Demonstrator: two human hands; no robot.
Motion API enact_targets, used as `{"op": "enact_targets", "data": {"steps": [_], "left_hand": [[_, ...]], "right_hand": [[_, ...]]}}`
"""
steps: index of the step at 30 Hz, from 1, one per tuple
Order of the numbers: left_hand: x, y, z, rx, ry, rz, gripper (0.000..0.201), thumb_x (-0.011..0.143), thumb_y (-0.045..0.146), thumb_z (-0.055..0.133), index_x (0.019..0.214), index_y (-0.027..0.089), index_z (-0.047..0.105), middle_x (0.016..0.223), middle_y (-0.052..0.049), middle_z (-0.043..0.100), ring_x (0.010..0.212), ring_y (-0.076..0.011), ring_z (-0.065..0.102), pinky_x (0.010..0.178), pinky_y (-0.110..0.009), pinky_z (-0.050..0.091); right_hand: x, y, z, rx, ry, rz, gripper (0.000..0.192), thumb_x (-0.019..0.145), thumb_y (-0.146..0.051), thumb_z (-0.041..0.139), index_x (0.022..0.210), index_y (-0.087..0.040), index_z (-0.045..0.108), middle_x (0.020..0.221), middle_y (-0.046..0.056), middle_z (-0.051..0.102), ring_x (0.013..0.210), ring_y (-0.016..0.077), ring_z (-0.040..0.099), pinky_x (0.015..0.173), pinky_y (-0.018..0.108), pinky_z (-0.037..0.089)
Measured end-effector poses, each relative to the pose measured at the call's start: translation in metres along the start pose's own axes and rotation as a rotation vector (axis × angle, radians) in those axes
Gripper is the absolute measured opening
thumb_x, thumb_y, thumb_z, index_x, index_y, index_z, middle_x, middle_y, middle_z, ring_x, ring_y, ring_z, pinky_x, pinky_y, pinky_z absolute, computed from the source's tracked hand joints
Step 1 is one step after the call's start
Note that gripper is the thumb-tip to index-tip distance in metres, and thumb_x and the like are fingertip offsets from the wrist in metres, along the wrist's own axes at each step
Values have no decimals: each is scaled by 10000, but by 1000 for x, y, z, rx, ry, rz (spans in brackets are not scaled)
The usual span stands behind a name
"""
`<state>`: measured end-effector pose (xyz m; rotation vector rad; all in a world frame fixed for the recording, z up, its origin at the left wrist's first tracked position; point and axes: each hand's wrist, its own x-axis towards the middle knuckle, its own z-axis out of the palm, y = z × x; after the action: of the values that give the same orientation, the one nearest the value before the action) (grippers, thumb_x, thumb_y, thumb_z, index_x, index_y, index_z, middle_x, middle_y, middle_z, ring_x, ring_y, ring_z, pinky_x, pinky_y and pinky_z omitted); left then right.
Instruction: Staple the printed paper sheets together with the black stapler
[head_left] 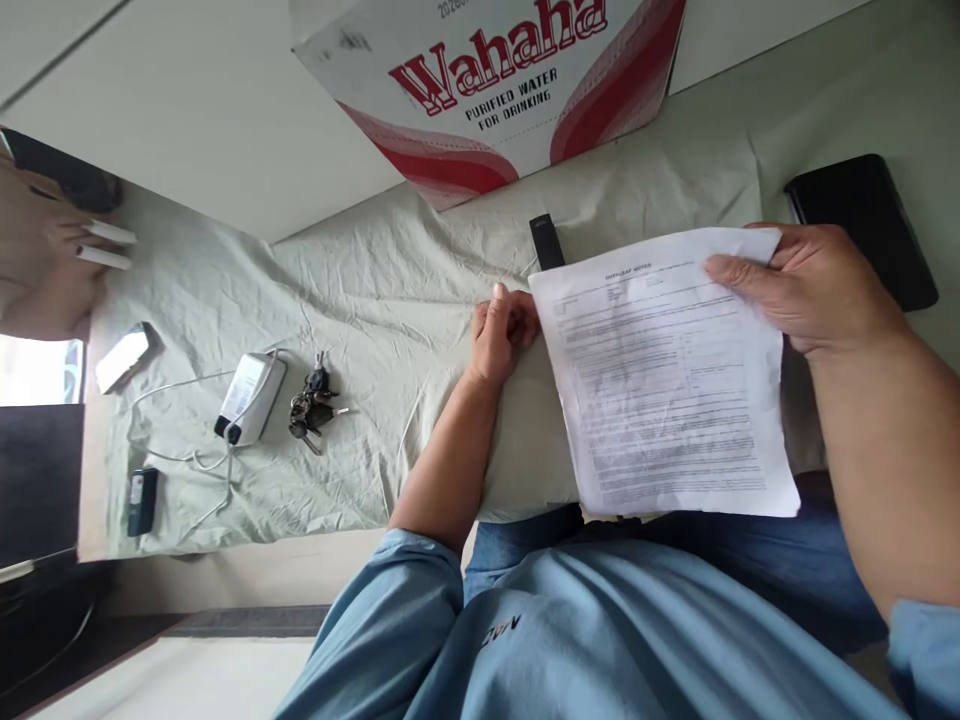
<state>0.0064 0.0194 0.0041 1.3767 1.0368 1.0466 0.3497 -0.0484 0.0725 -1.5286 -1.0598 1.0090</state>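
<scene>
— Grip first: what are the hands doing?
— Right hand (806, 285) pinches the top right corner of a printed sheet of paper (664, 375), thumb on the printed face and fingers behind it. The left hand (501, 332) is curled into a loose fist at the sheet's left edge, just beside or touching it; whether it holds anything I cannot tell

— Where is the sheet?
— Lifted and tilted toward the person, over the lap and the near edge of a surface draped in a pale, creased cloth (390, 290)

— How far along does the handling look?
— I'd judge the sheet is already picked up and under one-handed control, print facing up. It isn't laid flat, folded or put anywhere, so that part is open

— Arm pose?
— Right forearm comes in from the lower right, wrist bent inward. Left forearm runs up from the blue sleeve, fist resting on the cloth

— Anything else around?
— A bunch of keys (313, 405) and a white charger (251, 398) lie well to the left, a black remote (546, 242) peeks above the sheet, and a Wahaha water carton (502, 80) stands behind
</scene>
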Motion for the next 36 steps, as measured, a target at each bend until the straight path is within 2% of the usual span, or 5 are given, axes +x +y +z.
{"op": "enact_targets", "data": {"steps": [4,8,12,17,36], "left_hand": [[2,8,-2,29,-169,-40,794,871,960,1044,728,243,734,585,58,485,555,-99,382,546,-318,288],[6,7,2,19,-15,-36,883,702,931,1160,683,242,607,642,44,554,622,-102,447,574,-291,370],[6,5,6,5,18,-23,884,742,1020,1088,754,254,647,711,10,636,646,-128,517,580,-309,448],[5,9,6,35,-33,12,1000,935,1126,849,694,263,405,598,50,355,533,-95,302,487,-324,211],[0,8,5,97,-33,18,993,943,1214,704,699,277,484,574,20,435,504,-133,390,466,-350,298]], "right_hand": [[4,14,3,15,43,0,591,665,-756,1215,924,-284,972,973,43,960,867,277,863,818,463,739],[7,20,7,99,86,60,707,532,-693,1278,1023,-271,995,1063,85,989,972,332,914,887,509,783],[14,28,7,107,163,59,810,363,-712,1300,913,-243,934,960,65,940,863,279,850,809,471,755],[17,29,4,33,259,-93,685,540,-751,1258,897,-250,957,949,45,926,847,256,827,815,478,726],[12,28,4,-36,235,-212,584,753,-777,1172,921,-256,968,903,34,895,781,244,799,866,524,728]]}}
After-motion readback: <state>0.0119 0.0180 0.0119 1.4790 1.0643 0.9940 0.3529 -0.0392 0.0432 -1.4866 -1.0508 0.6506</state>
